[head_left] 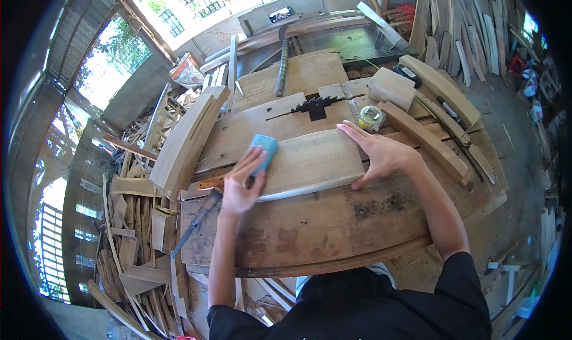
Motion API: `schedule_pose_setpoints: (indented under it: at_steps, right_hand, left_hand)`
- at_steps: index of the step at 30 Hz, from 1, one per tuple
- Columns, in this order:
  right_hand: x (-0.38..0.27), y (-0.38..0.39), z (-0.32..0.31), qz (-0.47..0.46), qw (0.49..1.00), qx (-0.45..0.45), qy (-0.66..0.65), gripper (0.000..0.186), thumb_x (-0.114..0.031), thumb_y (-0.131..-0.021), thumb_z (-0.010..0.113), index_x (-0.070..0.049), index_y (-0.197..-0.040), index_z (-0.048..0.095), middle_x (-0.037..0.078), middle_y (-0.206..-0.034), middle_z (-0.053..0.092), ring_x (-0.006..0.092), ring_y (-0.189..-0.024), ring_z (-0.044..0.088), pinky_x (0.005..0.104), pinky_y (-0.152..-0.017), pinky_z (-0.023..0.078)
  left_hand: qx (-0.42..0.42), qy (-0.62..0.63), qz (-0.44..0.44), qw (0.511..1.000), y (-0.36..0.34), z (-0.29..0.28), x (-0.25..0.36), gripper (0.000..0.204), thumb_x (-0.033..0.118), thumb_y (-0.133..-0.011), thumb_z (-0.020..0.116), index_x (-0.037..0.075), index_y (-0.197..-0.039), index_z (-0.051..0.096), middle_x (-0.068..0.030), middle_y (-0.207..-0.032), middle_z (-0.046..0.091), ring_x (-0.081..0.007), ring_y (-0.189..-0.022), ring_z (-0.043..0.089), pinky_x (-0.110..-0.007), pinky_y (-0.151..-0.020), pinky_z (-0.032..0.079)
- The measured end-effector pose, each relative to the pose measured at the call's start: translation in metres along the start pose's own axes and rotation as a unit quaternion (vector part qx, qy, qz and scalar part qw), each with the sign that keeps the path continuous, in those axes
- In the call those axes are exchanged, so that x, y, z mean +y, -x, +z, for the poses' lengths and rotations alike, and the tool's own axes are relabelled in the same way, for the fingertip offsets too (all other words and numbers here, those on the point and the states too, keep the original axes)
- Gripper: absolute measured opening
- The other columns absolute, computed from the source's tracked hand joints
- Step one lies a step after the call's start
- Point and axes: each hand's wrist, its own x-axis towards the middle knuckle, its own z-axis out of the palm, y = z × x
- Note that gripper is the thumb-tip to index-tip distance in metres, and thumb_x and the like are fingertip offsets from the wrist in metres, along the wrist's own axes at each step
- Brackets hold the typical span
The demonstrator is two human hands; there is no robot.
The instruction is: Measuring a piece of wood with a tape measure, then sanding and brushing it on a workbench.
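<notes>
Left hand [241, 184], left of centre: gripping blue block [266, 152] | right hand [386, 155], right of centre: gripping board [316, 161] by right end

Left hand [241, 182] curled and blurred, right hand [384, 155] spread wide

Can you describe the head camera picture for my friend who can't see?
A person's left hand holds a blue block against a wooden board, while the right hand holds the board's right end. The board lies on a worn wooden workbench, with a tape measure near its far right corner.
</notes>
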Motion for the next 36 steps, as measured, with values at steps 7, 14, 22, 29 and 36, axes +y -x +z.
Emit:
schedule_pose_setpoints:
  at_steps: [7, 14, 22, 29, 36]
  right_hand:
    - [0.003, 0.004, 0.0, 0.013, 1.0, -0.008, -0.002, 0.149, -0.061, -0.063, 0.096, -0.016, -0.172, 0.004, 0.022, -0.178, 0.012, 0.0448, -0.156, 0.035, 0.0487, -0.128, 0.033]
    - [-0.003, -0.001, -0.002, 0.004, 1.0, -0.013, 0.001, 0.147, -0.056, -0.064, 0.097, -0.016, -0.172, 0.005, 0.021, -0.178, 0.012, 0.0444, -0.157, 0.034, 0.0481, -0.128, 0.033]
    - [0.006, 0.0, 0.0, -0.004, 1.0, -0.007, -0.028, 0.149, -0.042, -0.062, 0.1, -0.016, -0.172, 0.005, 0.022, -0.179, 0.007, 0.0391, -0.162, 0.026, 0.044, -0.132, 0.027]
    - [0.002, 0.003, -0.006, -0.025, 0.999, -0.02, -0.016, 0.148, -0.041, -0.062, 0.1, -0.017, -0.173, 0.005, 0.02, -0.18, 0.006, 0.0369, -0.163, 0.023, 0.0425, -0.133, 0.026]
    - [0.002, 0.005, -0.007, -0.027, 1.0, -0.011, 0.0, 0.146, -0.039, -0.06, 0.1, -0.019, -0.172, 0.01, 0.019, -0.179, 0.01, 0.038, -0.161, 0.027, 0.0437, -0.131, 0.03]
  left_hand:
    - [-0.052, 0.061, 0.014, 0.997, 0.017, 0.018, 0.05, 0.057, -0.008, -0.087, 0.072, 0.01, -0.141, 0.071, -0.0152, -0.15, 0.065, -0.0328, -0.146, 0.055, -0.043, -0.124, 0.042]
    - [0.002, 0.021, -0.023, 1.0, 0.002, -0.007, -0.001, 0.054, -0.008, -0.087, 0.072, 0.007, -0.139, 0.072, -0.017, -0.15, 0.064, -0.034, -0.148, 0.053, -0.045, -0.123, 0.043]
    - [-0.055, 0.067, 0.022, 0.996, 0.006, 0.011, 0.038, 0.056, -0.006, -0.088, 0.074, 0.009, -0.142, 0.07, -0.0164, -0.151, 0.063, -0.0331, -0.148, 0.052, -0.044, -0.123, 0.043]
    - [-0.056, 0.077, 0.027, 0.995, 0.006, -0.002, 0.022, 0.056, -0.007, -0.087, 0.073, 0.008, -0.141, 0.071, -0.0167, -0.152, 0.062, -0.0332, -0.148, 0.052, -0.043, -0.125, 0.042]
    - [-0.076, 0.119, 0.099, 0.985, -0.015, 0.042, 0.064, 0.054, -0.003, -0.089, 0.073, 0.006, -0.141, 0.069, -0.0181, -0.148, 0.064, -0.0334, -0.145, 0.055, -0.043, -0.125, 0.043]
